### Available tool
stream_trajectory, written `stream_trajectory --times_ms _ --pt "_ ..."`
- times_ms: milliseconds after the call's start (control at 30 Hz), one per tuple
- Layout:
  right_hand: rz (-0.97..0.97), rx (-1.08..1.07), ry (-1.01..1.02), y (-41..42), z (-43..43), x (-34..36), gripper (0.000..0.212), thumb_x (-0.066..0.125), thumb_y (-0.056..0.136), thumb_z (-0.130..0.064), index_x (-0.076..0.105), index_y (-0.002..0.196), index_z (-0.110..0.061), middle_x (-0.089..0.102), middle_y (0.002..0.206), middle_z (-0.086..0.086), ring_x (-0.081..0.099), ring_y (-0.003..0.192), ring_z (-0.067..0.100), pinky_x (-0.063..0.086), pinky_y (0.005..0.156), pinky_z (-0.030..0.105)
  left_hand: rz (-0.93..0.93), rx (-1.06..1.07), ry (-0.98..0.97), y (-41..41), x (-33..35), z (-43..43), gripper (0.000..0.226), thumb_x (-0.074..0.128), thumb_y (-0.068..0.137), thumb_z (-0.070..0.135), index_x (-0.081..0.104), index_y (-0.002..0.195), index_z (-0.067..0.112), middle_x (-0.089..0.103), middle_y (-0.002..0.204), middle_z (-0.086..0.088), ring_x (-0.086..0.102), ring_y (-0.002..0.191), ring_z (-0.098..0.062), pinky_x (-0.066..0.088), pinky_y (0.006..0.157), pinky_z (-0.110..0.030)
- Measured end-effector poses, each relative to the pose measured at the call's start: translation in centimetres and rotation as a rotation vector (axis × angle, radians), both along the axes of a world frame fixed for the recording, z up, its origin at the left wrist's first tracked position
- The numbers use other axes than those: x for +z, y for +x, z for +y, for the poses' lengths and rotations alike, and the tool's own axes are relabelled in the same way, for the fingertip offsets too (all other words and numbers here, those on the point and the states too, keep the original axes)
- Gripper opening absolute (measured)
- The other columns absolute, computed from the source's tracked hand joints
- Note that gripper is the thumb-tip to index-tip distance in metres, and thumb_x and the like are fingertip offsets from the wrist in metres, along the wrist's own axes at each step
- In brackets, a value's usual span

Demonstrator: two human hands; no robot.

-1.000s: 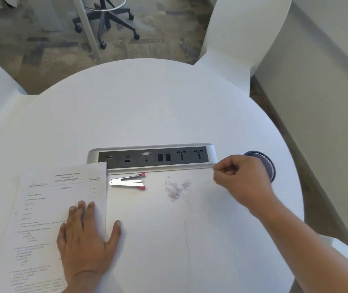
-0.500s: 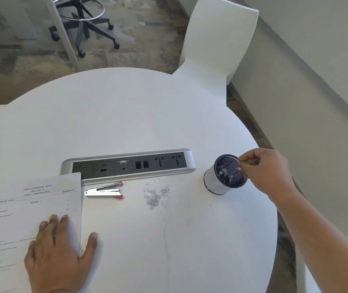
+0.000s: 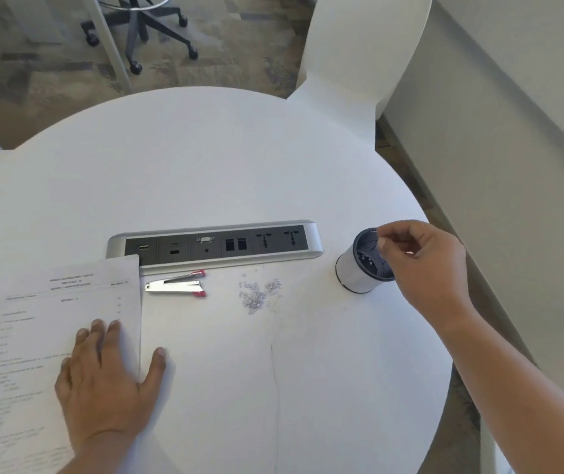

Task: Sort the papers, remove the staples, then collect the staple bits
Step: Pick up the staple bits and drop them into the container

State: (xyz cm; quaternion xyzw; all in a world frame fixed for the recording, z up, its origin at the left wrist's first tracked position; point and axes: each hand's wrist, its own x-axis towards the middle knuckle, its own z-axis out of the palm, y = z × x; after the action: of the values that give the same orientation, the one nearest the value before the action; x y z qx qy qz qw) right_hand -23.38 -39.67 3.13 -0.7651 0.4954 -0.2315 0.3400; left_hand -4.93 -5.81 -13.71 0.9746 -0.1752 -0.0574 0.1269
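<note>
On the round white surface (image 3: 205, 172) the left hand (image 3: 102, 381) lies flat and open on the printed papers (image 3: 51, 302), as it did a second ago. The right hand (image 3: 424, 265) has crossed from the socket strip (image 3: 215, 244) to the white cup (image 3: 352, 271), its fingers (image 3: 390, 239) curled and pinched over the mouth; whether they hold a bit I cannot tell. The staple bits (image 3: 258, 294), heaped between the staple remover (image 3: 174, 286) and the cup, look light, sharp and easily scattered, best pinched a few at a time.

A round white desk (image 3: 205, 159) has a silver socket panel (image 3: 215, 246) set into its top. Behind it stands a white chair (image 3: 359, 56), and a wheeled office chair (image 3: 162, 25) stands farther back on patterned carpet (image 3: 51, 73).
</note>
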Motion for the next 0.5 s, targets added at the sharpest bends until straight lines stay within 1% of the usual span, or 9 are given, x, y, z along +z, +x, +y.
stream_trajectory --times_ms 100,167,233,267,300,333,400,433,500 --pt "-0.04 0.09 0.069 -0.2 2.3 -0.4 0.023 0.064 0.089 -0.012 0.072 0.086 -0.033 0.074 0.077 -0.014 0.069 0.076 0.0 0.051 0.071 0.011 0.001 -0.015 0.023 0.0 0.0 0.1 0.09 0.035 0.078 0.07 0.043 0.145 0.01 0.036 0.158 -0.015 0.026 0.15 -0.031 0.02 0.119 -0.053" --pt "0.042 0.169 0.11 -1.0 3.9 -1.9 0.025 0.062 0.091 -0.01 0.071 0.088 -0.033 0.075 0.079 -0.011 0.067 0.073 -0.001 0.05 0.069 0.009 0.0 -0.018 0.031 0.0 0.0 0.2 0.089 0.034 0.079 0.07 0.043 0.145 0.01 0.036 0.158 -0.015 0.025 0.15 -0.031 0.02 0.119 -0.053" --pt "0.176 0.223 0.154 -2.1 5.4 -3.9 0.021 0.062 0.092 -0.015 0.07 0.105 -0.028 0.075 0.1 -0.007 0.065 0.079 -0.004 0.05 0.077 0.011 -0.002 -0.018 0.032 0.0 0.0 0.3 0.089 0.034 0.079 0.07 0.043 0.145 0.01 0.036 0.158 -0.015 0.026 0.15 -0.031 0.021 0.118 -0.054" --pt "0.266 0.245 0.169 -2.7 6.0 -4.9 0.028 0.063 0.092 -0.023 0.066 0.12 -0.024 0.072 0.113 -0.002 0.066 0.091 0.0 0.051 0.088 0.019 -0.002 -0.019 0.034 -0.1 0.0 0.3 0.089 0.034 0.079 0.07 0.042 0.145 0.01 0.036 0.158 -0.015 0.026 0.15 -0.031 0.021 0.118 -0.054" --pt "0.367 0.277 0.179 -3.1 6.6 -6.0 0.046 0.063 0.091 -0.034 0.056 0.134 -0.019 0.066 0.127 0.002 0.064 0.109 0.01 0.047 0.099 0.027 -0.001 -0.019 0.038 -0.1 0.1 0.3 0.089 0.034 0.079 0.07 0.042 0.145 0.01 0.036 0.158 -0.015 0.025 0.15 -0.031 0.021 0.118 -0.054" --pt "0.458 0.305 0.2 -3.5 7.1 -7.0 0.066 0.062 0.089 -0.045 0.043 0.145 -0.015 0.056 0.14 0.004 0.054 0.126 0.017 0.039 0.108 0.03 0.0 -0.02 0.039 -0.1 0.1 0.3 0.089 0.034 0.079 0.07 0.042 0.145 0.011 0.036 0.158 -0.015 0.025 0.15 -0.031 0.021 0.118 -0.054" --pt "0.555 0.336 0.231 -3.8 8.3 -8.7 0.093 0.057 0.086 -0.059 0.017 0.154 -0.01 0.022 0.162 0.003 0.02 0.148 0.017 0.017 0.118 0.027 0.004 -0.017 0.035 -0.1 0.2 0.2 0.089 0.034 0.079 0.07 0.042 0.145 0.011 0.035 0.159 -0.014 0.025 0.151 -0.031 0.021 0.119 -0.053" --pt "0.583 0.355 0.216 -3.6 8.9 -9.5 0.102 0.052 0.083 -0.066 0.008 0.155 -0.008 0.007 0.165 0.004 0.004 0.151 0.015 0.008 0.119 0.027 0.006 -0.013 0.032 -0.1 0.3 0.1 0.089 0.034 0.079 0.07 0.042 0.145 0.011 0.035 0.159 -0.014 0.025 0.151 -0.031 0.02 0.119 -0.053" --pt "0.635 0.383 0.172 -2.9 10.1 -10.8 0.117 0.037 0.074 -0.082 -0.003 0.154 -0.006 -0.011 0.164 0.008 -0.015 0.15 0.018 -0.003 0.12 0.031 0.008 -0.011 0.03 -0.1 0.4 0.0 0.089 0.034 0.079 0.07 0.043 0.145 0.011 0.036 0.159 -0.014 0.025 0.151 -0.031 0.021 0.118 -0.053"
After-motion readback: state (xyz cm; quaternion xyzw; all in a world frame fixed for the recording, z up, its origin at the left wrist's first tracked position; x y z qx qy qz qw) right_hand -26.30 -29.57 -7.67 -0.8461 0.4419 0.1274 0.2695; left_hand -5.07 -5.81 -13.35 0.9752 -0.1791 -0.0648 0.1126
